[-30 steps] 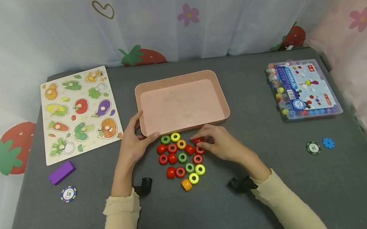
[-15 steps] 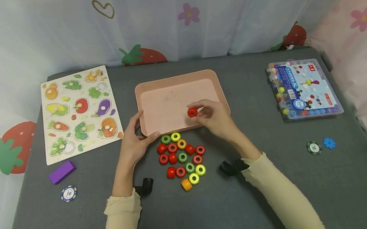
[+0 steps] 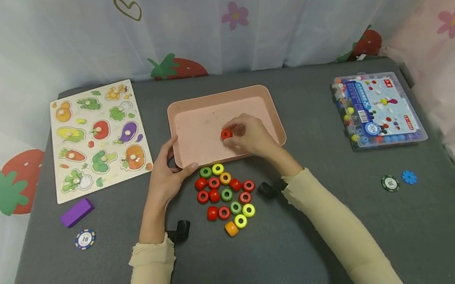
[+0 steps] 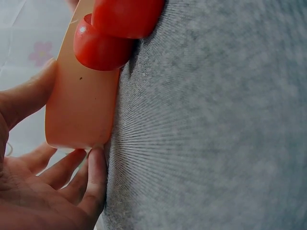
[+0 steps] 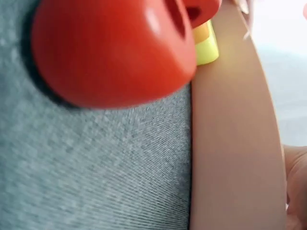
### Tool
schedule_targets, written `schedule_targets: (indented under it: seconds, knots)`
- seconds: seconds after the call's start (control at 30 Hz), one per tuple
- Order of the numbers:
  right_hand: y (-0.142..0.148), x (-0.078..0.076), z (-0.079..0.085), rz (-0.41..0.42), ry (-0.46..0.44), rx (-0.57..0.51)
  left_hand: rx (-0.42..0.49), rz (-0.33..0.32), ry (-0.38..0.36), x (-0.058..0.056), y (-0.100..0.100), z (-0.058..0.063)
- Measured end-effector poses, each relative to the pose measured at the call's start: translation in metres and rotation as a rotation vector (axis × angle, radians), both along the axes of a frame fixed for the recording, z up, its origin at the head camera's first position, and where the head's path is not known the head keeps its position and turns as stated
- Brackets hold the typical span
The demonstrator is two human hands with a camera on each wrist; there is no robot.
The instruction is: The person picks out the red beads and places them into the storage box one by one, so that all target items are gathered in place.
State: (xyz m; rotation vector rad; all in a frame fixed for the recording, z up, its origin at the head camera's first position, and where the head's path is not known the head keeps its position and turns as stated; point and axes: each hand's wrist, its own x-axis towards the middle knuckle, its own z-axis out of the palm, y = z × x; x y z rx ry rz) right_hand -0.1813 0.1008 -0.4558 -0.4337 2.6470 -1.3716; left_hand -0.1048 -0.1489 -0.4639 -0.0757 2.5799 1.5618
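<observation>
A shallow pink tray (image 3: 198, 124) lies on the grey table. My left hand (image 3: 165, 177) grips its near left corner, the thumb on the front rim and the fingers round the side, as the left wrist view shows. Over the inside of the tray my right hand (image 3: 252, 134) pinches a red bead (image 3: 226, 134) between thumb and fingers. Whether that bead touches the tray floor, I cannot tell. In front of the tray lies a cluster of several beads: red beads (image 3: 213, 213), green beads (image 3: 226, 195), yellow beads (image 3: 240, 221) and an orange bead (image 3: 231, 229).
A vegetable puzzle board (image 3: 98, 140) lies at left, with a purple block (image 3: 77, 212) and a poker chip (image 3: 85, 239) nearer me. On the right are a clear case of small coloured balls (image 3: 379, 110), a dark chip (image 3: 390, 183) and a blue disc (image 3: 409, 177).
My right hand has picked a red bead from the right side of the cluster and carried it forward and left over the tray. My left hand has stayed on the tray corner.
</observation>
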Motion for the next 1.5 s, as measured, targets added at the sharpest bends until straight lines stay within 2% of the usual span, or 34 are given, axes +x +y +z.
schedule_targets:
  seconds: [0.17, 0.3, 0.4, 0.5, 0.63, 0.73, 0.87, 1.07, 1.3, 1.4, 1.5]
  knots:
    - [0.002, 0.001, 0.001, -0.006, 0.006, 0.106, -0.002, -0.001, -0.009, 0.000, 0.001, 0.000]
    - [0.005, 0.014, 0.010, 0.024, 0.034, 0.058, -0.001, -0.003, -0.020, -0.001, 0.001, 0.001]
    - [0.007, 0.031, 0.022, 0.104, 0.059, -0.010, -0.005, 0.000, -0.020, -0.001, 0.001, 0.001]
    - [0.010, 0.049, 0.030, 0.233, 0.035, -0.040, -0.003, 0.001, -0.012, -0.001, 0.000, 0.001]
    - [0.014, 0.067, 0.031, 0.384, -0.051, 0.034, 0.001, -0.001, 0.000, -0.001, -0.001, 0.001]
    - [0.017, 0.074, 0.027, 0.424, -0.066, 0.127, 0.002, -0.002, 0.003, -0.001, 0.000, 0.001]
    - [0.019, 0.079, 0.019, 0.416, -0.049, 0.191, -0.001, -0.003, 0.003, 0.000, 0.000, 0.002]
    - [0.019, 0.081, 0.013, 0.396, -0.051, 0.187, 0.000, 0.005, -0.012, 0.000, 0.001, 0.002]
    - [0.025, 0.073, 0.015, 0.367, -0.029, 0.008, 0.002, 0.004, -0.007, 0.000, 0.001, 0.002]
    - [0.026, 0.064, 0.017, 0.293, -0.021, -0.065, 0.007, 0.004, -0.005, 0.000, 0.001, 0.002]
    - [0.027, 0.053, 0.017, 0.181, 0.016, -0.119, 0.010, 0.005, -0.006, 0.000, 0.001, 0.001]
